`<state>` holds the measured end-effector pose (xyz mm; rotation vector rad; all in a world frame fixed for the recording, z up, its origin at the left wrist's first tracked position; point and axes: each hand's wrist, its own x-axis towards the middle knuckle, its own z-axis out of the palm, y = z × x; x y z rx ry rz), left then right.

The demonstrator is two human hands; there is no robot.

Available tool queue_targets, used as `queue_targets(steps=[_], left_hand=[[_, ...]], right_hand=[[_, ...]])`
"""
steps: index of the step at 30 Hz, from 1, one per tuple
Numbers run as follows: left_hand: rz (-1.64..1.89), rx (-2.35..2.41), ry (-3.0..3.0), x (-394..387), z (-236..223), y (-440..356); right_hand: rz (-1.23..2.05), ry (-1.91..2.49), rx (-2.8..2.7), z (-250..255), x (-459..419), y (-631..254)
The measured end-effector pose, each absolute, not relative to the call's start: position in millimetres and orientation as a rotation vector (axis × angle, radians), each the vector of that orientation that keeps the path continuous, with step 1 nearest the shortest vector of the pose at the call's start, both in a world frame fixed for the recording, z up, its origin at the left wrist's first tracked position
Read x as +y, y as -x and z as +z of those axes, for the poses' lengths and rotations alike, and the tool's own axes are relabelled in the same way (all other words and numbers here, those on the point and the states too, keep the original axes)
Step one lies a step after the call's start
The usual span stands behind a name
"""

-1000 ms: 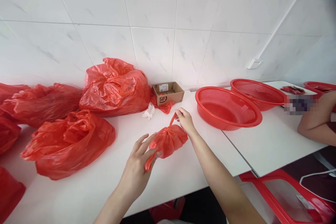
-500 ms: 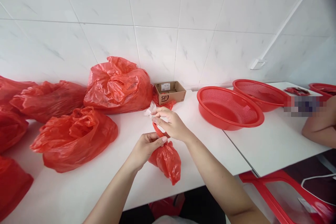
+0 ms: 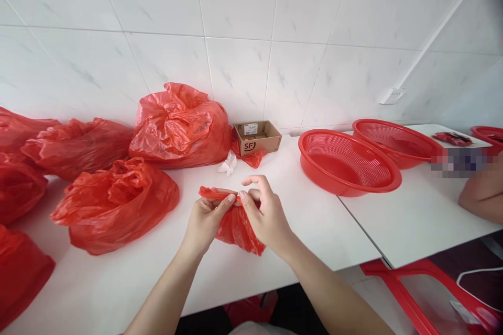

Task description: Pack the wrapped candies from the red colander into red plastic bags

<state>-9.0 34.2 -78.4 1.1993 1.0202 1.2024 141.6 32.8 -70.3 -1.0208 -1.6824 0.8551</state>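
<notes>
A small red plastic bag (image 3: 240,233) is between my hands, just above the white table (image 3: 129,288). Its gathered neck is pinched by the thumb and fingers of my left hand (image 3: 208,214), and the twisted end sticks out to the left over that hand. My right hand (image 3: 267,212) grips the same neck between thumb and fingers, with its index finger raised and bent. The bag's contents cannot be seen through the red film. Beyond my hands lies a crumpled white tissue (image 3: 228,163).
Several larger red bags, such as a loosely gathered one (image 3: 118,214) and a big one (image 3: 181,128), stand to the left. A cardboard box (image 3: 257,138) is by the wall. Two red baskets (image 3: 348,162) are to the right, near another person's arm (image 3: 483,193).
The neck of the bag, held upright before, now points left. My right hand has come down and closed in beside my left hand. The view has shifted slightly.
</notes>
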Motion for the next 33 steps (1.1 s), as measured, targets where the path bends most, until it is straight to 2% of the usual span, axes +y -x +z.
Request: queue_targets(steps=[5,10,14,20,24,27,30,33], left_hand=[[1.209,1.112,-1.354,31,-82,15],[1.169,1.145,-1.717,34,-89,24],[1.155,1.164,-1.904,39,-93,25],[1.550,1.363,-1.886,37,-115,10],[1.670,1.381,-1.917,35,-116,7],[1.618,1.338,-2.016,35,-106,12],[1.483,1.278,-2.096,37,-96,21],[1.419,1.260,-2.085,41,-88,31]], right_hand=[[0.941,1.117,-1.616,-94,22,-142],[0.674,1.051,-1.690,-95,34,-151],[0.879,0.919,-1.663,-100,37,-147],[0.993,0.961,-1.473,-109,26,-130],[1.327,0.860,-1.311,-106,31,-133],[1.463,0.794,-1.336,-104,40,-142],[1.414,0.846,-1.446,-100,45,-150],[1.051,0.972,-1.684,-95,40,-152]])
